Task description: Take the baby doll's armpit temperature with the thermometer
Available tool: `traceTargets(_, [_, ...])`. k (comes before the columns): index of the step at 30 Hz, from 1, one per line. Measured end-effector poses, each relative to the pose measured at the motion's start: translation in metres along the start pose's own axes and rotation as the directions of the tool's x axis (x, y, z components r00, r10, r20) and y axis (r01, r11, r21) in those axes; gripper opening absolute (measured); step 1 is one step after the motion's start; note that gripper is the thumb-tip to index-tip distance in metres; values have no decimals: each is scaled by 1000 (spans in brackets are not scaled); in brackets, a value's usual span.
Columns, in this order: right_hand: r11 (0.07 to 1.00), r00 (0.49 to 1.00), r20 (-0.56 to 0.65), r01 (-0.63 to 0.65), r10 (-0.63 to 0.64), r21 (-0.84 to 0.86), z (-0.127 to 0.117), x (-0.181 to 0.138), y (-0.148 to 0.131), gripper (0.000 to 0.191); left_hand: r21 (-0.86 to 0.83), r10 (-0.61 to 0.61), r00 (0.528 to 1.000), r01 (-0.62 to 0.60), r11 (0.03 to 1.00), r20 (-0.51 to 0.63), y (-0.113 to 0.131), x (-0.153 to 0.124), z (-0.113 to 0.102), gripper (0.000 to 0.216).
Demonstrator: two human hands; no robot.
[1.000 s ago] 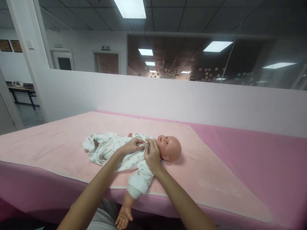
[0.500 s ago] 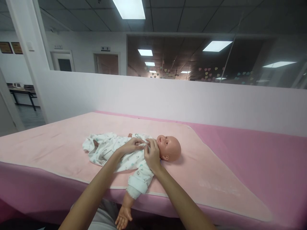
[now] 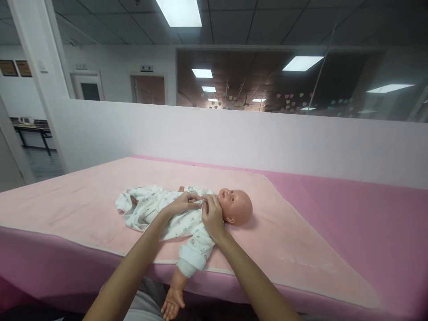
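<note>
A baby doll [image 3: 241, 207] lies on its back, head to the right, dressed in a white patterned baby outfit [image 3: 180, 226]. At the outfit's neckline, my left hand [image 3: 185, 203] pinches the fabric with bent fingers. My right hand [image 3: 212, 216] closes on the same neckline just below the doll's chin, its fingertips almost meeting those of the left. The small spot of cloth between the fingertips is mostly hidden. One doll arm [image 3: 174, 296] hangs over the near edge of the bed, its sleeve ending at the wrist.
Under the doll is a peach mat [image 3: 284, 240] on a pink-covered bed [image 3: 377, 214]. Behind it runs a white half wall [image 3: 234, 138] with glass above. A dark-legged table [image 3: 33, 129] stands beyond the opening at far left.
My right hand's fingers have drawn closer together at the neckline. My left hand and the doll have hardly moved.
</note>
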State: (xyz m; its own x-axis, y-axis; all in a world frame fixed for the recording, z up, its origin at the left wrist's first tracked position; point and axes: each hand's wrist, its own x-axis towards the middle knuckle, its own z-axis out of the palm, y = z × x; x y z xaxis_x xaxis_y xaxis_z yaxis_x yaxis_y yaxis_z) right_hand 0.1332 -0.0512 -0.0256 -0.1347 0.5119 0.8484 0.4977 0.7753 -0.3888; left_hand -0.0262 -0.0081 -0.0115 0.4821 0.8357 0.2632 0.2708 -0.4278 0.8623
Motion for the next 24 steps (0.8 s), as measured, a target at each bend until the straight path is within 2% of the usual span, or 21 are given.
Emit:
traceTargets(11, [1000,1000,-2,8,-8,18,2,-1,4,24,-42,-3,999,2,999,-34,8,-1,3,25])
traceTargets(17, [1000,1000,4,-6,6,4,3,-1,4,26,25,10,998,-8,1000,-58,13,-5,3,27])
traceTargets(24, [1000,1000,22,-10,9,26,0,-2,1,32,-23,42,998,-43,999,-37,18,-7,4,25])
